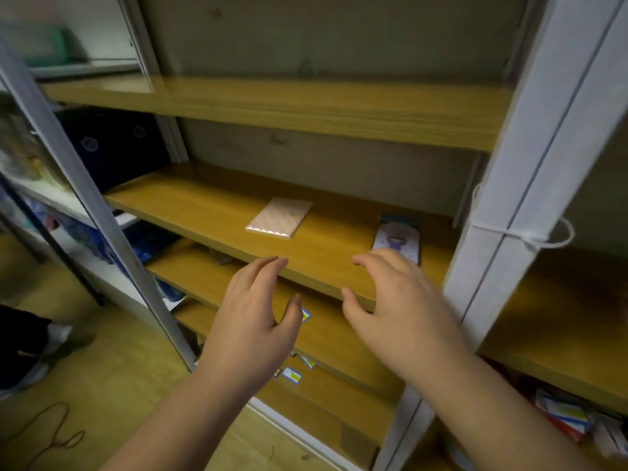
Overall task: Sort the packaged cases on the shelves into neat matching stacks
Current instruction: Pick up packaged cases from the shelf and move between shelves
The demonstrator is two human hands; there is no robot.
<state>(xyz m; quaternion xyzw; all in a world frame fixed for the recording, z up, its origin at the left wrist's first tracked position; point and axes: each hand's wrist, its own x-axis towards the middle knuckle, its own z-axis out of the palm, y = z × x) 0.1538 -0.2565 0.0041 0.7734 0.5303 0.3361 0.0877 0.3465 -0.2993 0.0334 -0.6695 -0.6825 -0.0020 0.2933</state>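
Both hands empty, fingers spread: left hand (258, 311), right hand (390, 300), at middle shelf (210, 212) edge; pink case (280, 217) mid-shelf, purple case (397, 237) just beyond right hand; next, probably pick purple, find matches.

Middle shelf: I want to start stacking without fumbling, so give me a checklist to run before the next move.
1. Left hand empty: ok.
2. Right hand empty: ok.
3. Pink striped case lies flat, nothing on top: ok.
4. Purple case fully visible: not ok, right hand covers its near end.
5. The two cases match: not ok, different prints.
6. Small cases on the lower shelves counted: cannot tell, hands hide them.
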